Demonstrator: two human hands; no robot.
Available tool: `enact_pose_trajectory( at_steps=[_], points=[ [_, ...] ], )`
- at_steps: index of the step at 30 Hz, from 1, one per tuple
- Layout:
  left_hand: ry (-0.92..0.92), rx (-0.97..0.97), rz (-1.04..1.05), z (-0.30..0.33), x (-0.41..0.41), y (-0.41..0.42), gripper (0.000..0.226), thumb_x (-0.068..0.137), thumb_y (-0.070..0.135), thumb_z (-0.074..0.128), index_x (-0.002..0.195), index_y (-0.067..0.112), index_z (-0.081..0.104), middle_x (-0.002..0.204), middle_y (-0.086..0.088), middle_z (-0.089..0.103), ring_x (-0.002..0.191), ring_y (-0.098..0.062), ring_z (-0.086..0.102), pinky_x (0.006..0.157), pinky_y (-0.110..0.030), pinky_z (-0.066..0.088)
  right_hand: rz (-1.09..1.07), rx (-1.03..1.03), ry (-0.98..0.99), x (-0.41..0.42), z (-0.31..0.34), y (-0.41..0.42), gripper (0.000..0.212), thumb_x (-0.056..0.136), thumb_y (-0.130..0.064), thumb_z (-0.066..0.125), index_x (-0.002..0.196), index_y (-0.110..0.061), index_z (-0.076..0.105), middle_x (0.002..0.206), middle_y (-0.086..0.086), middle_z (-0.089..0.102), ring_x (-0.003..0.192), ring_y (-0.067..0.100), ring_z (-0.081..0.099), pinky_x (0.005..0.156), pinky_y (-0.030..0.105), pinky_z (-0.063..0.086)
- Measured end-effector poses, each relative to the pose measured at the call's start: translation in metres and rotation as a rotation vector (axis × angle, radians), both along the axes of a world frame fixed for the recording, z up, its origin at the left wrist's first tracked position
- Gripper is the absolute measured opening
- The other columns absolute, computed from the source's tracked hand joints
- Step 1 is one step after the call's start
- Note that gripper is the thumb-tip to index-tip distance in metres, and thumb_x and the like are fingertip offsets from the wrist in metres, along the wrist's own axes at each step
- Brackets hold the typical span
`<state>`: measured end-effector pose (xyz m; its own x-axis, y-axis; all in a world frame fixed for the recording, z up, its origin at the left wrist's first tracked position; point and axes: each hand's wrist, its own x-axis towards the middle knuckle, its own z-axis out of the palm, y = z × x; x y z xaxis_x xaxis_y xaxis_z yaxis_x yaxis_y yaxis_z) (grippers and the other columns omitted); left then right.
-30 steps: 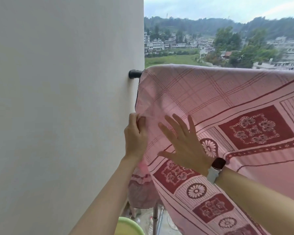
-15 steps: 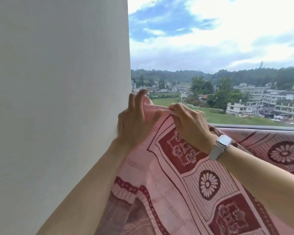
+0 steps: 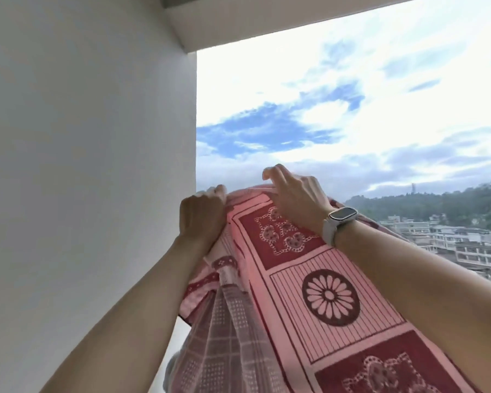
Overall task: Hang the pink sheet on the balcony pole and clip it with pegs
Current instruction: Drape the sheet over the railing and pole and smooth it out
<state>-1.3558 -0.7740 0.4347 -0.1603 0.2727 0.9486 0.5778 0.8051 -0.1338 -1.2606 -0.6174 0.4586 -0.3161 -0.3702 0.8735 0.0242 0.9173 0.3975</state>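
Observation:
The pink sheet (image 3: 304, 282), patterned with dark red squares and flower medallions, drapes down from its raised top edge toward the lower right. My left hand (image 3: 201, 215) grips the sheet's top left corner right beside the white wall. My right hand (image 3: 294, 198), with a white watch on the wrist, curls its fingers over the top edge a little to the right. The pole is hidden behind the sheet and my hands. No pegs are in view.
A white wall (image 3: 82, 180) fills the left half, close to my left hand. A ceiling beam (image 3: 267, 21) runs across the top. Beyond the sheet lie open sky, wooded hills and buildings (image 3: 451, 242) at the right.
The view has tilted upward, now showing sky and the ceiling beam. Both hands have stayed at the sheet's top edge near the wall and have spread slightly apart along it.

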Motion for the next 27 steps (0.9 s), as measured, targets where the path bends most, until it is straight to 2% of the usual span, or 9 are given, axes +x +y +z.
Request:
enact_pose_trajectory(
  at_steps=[4, 8, 10, 13, 15, 17, 20, 24, 27],
  points=[
    [0.009, -0.138, 0.140, -0.041, -0.026, 0.010, 0.018, 0.059, 0.001, 0.076, 0.062, 0.005, 0.059, 0.048, -0.008, 0.060, 0.038, -0.026, 0.058, 0.035, -0.025, 0.040, 0.064, -0.110, -0.353, -0.018, -0.056, 0.027, 0.043, 0.089, -0.029, 0.054, 0.127, -0.015, 0.040, 0.128, 0.004, 0.048, 0.077, 0.006, 0.045, 0.056, 0.009, 0.033],
    [-0.135, -0.192, 0.156, -0.070, -0.045, 0.015, 0.016, 0.082, 0.004, 0.054, 0.097, 0.002, 0.060, 0.082, -0.014, 0.070, 0.069, -0.033, 0.068, 0.055, -0.033, 0.050, 0.175, -0.231, -0.668, -0.008, -0.097, 0.018, 0.059, 0.081, -0.046, 0.059, 0.133, -0.031, 0.037, 0.137, -0.005, 0.039, 0.113, 0.004, 0.037, 0.093, 0.022, 0.032],
    [-0.190, -0.200, 0.110, -0.073, -0.050, 0.015, 0.017, 0.089, 0.010, 0.044, 0.101, 0.008, 0.056, 0.096, -0.013, 0.069, 0.084, -0.034, 0.066, 0.065, -0.036, 0.048, 0.260, -0.312, -0.878, 0.003, -0.104, 0.007, 0.075, 0.073, -0.058, 0.058, 0.137, -0.046, 0.021, 0.139, -0.008, 0.036, 0.114, 0.000, 0.033, 0.096, 0.026, 0.031],
    [-0.307, -0.192, -0.003, -0.077, -0.045, 0.012, 0.012, 0.086, 0.014, 0.047, 0.093, 0.017, 0.057, 0.097, -0.010, 0.068, 0.081, -0.029, 0.062, 0.065, -0.033, 0.040, 0.301, -0.335, -1.164, 0.019, -0.113, -0.009, 0.088, 0.067, -0.061, 0.062, 0.121, -0.071, -0.007, 0.139, -0.013, 0.037, 0.112, -0.003, 0.034, 0.093, 0.024, 0.032],
    [-0.431, -0.244, -0.063, -0.079, -0.037, 0.006, 0.016, 0.086, 0.012, 0.046, 0.089, 0.021, 0.058, 0.099, -0.009, 0.067, 0.075, -0.024, 0.054, 0.066, -0.030, 0.037, 0.294, -0.304, -1.166, 0.026, -0.122, -0.017, 0.086, 0.070, -0.052, 0.067, 0.118, -0.073, -0.001, 0.132, -0.014, 0.041, 0.104, -0.008, 0.037, 0.090, 0.022, 0.032],
    [-0.520, -0.232, -0.136, -0.085, -0.030, -0.002, 0.020, 0.086, 0.009, 0.045, 0.087, 0.024, 0.059, 0.102, -0.008, 0.067, 0.077, -0.023, 0.052, 0.069, -0.030, 0.037, 0.314, -0.252, -1.097, 0.031, -0.132, -0.027, 0.070, 0.073, -0.046, 0.067, 0.123, -0.067, 0.022, 0.114, -0.020, 0.044, 0.092, -0.009, 0.041, 0.082, 0.015, 0.034],
    [-0.634, -0.185, -0.199, -0.089, -0.021, -0.017, 0.024, 0.085, 0.007, 0.045, 0.089, 0.023, 0.063, 0.107, -0.008, 0.066, 0.091, -0.026, 0.057, 0.073, -0.031, 0.039, 0.346, -0.162, -0.985, 0.035, -0.142, -0.044, 0.029, 0.079, -0.039, 0.064, 0.108, -0.036, 0.058, 0.084, -0.023, 0.046, 0.075, -0.005, 0.046, 0.068, 0.013, 0.038],
    [-0.971, -0.133, -0.455, -0.088, -0.009, -0.048, 0.033, 0.080, -0.004, 0.047, 0.102, 0.014, 0.064, 0.114, -0.011, 0.062, 0.104, -0.022, 0.055, 0.081, -0.026, 0.044, 0.314, -0.162, -0.805, 0.036, -0.149, -0.058, 0.011, 0.083, -0.028, 0.061, 0.083, -0.018, 0.057, 0.084, -0.007, 0.060, 0.071, 0.017, 0.056, 0.066, 0.036, 0.049],
    [-1.098, -0.062, -0.661, -0.089, 0.008, -0.076, 0.037, 0.080, 0.005, 0.061, 0.115, 0.018, 0.055, 0.125, -0.006, 0.052, 0.111, -0.017, 0.048, 0.081, -0.022, 0.040, 0.330, -0.225, -0.730, 0.031, -0.151, -0.058, 0.006, 0.087, -0.017, 0.057, 0.085, -0.012, 0.056, 0.087, 0.000, 0.064, 0.072, 0.019, 0.057, 0.062, 0.025, 0.048]
  ],
)
